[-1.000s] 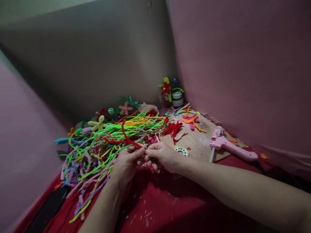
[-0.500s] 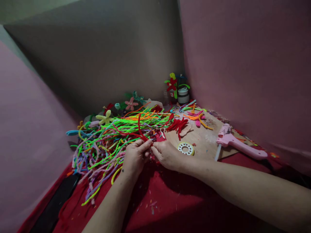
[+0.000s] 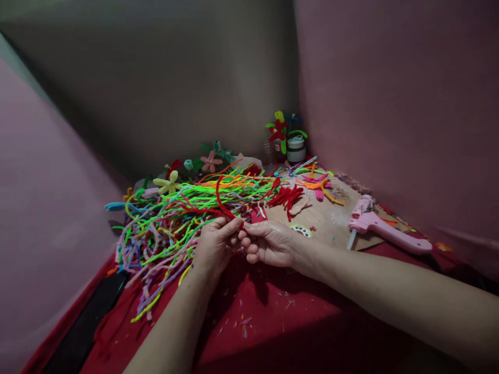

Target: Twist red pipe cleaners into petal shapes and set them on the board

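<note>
Pink wall and grey wall rise behind a worktop draped in red cloth, sprinkled with tiny scraps. Near its middle, the left hand has a narrow grip, holding fuzzy red stems between thumb and fingers; one curves upward and another reaches leftward over a heap of coloured stems. The right hand meets it at the stems' near end, fingers curled; whether its grip is closed on them I cannot tell. Just behind the right wrist, a pale disc with holes is partly covered. Farther back on a tan board lies a red bundle, with a pink glue gun towards the right edge. Beyond the heap sit a yellow flower and a pink flower; a lidded container stands in the corner beside a red flower.
</note>
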Motion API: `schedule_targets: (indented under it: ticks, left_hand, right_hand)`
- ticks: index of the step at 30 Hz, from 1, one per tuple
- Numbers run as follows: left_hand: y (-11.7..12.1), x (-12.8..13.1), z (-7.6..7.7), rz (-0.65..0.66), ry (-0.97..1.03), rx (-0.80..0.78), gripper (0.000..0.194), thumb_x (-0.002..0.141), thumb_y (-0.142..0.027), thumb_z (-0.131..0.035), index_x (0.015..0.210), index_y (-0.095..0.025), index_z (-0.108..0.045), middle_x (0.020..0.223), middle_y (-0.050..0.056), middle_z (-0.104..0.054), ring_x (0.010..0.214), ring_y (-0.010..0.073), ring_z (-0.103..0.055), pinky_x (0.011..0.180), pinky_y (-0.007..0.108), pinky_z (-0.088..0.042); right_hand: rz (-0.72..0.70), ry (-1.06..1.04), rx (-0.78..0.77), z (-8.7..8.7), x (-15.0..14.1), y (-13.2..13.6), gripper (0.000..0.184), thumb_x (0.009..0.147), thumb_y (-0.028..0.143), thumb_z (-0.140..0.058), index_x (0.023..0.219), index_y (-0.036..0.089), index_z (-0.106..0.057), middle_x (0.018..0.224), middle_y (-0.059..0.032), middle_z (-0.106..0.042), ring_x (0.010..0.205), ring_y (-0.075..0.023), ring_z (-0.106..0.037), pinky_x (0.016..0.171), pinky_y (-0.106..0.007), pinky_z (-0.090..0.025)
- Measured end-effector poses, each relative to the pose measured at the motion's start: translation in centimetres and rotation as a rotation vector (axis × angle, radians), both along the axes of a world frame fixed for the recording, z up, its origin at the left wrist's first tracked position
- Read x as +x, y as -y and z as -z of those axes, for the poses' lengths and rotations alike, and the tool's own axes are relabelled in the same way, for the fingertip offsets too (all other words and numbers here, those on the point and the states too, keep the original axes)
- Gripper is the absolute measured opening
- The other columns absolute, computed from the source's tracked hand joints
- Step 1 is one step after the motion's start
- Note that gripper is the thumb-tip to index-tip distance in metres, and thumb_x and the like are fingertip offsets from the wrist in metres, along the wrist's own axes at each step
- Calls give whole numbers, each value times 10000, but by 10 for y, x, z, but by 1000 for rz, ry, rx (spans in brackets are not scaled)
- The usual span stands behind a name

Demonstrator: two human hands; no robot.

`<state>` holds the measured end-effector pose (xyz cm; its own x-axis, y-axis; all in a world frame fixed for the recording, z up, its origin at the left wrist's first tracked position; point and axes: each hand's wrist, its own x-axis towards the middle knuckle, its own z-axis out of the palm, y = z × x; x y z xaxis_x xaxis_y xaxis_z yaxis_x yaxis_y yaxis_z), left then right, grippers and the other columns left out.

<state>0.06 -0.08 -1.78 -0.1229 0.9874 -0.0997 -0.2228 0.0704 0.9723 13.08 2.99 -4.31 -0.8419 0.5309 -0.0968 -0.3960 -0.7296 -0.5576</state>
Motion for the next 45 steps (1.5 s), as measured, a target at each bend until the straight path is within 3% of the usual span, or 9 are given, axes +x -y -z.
schedule_targets:
  ticks: [4,14,20,23,29,38,45]
  left_hand:
    - [0,-1,0,-4,-24,-11,261,595,-264,-760,619,-131,-537,483,-38,-539,383,49,-482,401,157,-399]
    - [1,-1,1,-23,-70,-16,238,598,-264,-746,593,-131,-549,448,-43,-500,363,53,-453,383,167,-389]
    - [0,-2,-1,3,18,-5,231,573,-236,-772,628,-123,-578,494,-26,-560,398,53,-492,415,163,-424]
    - [0,-2,-1,13,45,-1,241,567,-230,-781,621,-120,-574,490,-32,-552,395,43,-485,412,149,-418]
    - [-2,-4,2,73,89,-46,276,589,-296,-777,687,-124,-585,503,-28,-552,408,52,-504,414,151,-419]
    - [-3,-4,5,68,44,-32,259,584,-283,-775,675,-111,-604,501,-25,-543,399,40,-480,400,140,-383]
    - [1,3,-2,-57,29,16,294,564,-212,-771,564,-142,-486,460,-59,-471,393,40,-428,418,163,-385]
  right_hand:
    - [-3,-2,-41,2,0,0,233,892,106,-376,751,93,-562,588,-7,-542,436,-57,-484,458,-188,-414]
    - [0,36,33,10,0,-2,146,830,78,-476,738,71,-590,562,1,-547,435,-50,-482,469,-186,-428]
    - [-19,-45,-123,7,1,0,177,888,135,-428,797,93,-574,627,-16,-589,502,-66,-548,522,-200,-474]
    - [1,-40,-146,6,-1,1,190,890,91,-411,778,85,-566,612,-10,-582,454,-43,-520,487,-169,-456]
    - [-39,-117,-199,11,-1,-2,130,895,159,-460,857,101,-570,686,-25,-611,496,-49,-541,545,-195,-497]
    - [7,-46,-117,14,-4,-3,116,867,96,-468,797,99,-561,644,-3,-588,457,-36,-509,526,-188,-496]
    - [77,68,27,11,-2,-3,170,847,75,-443,734,88,-569,522,11,-536,414,-58,-494,482,-220,-502]
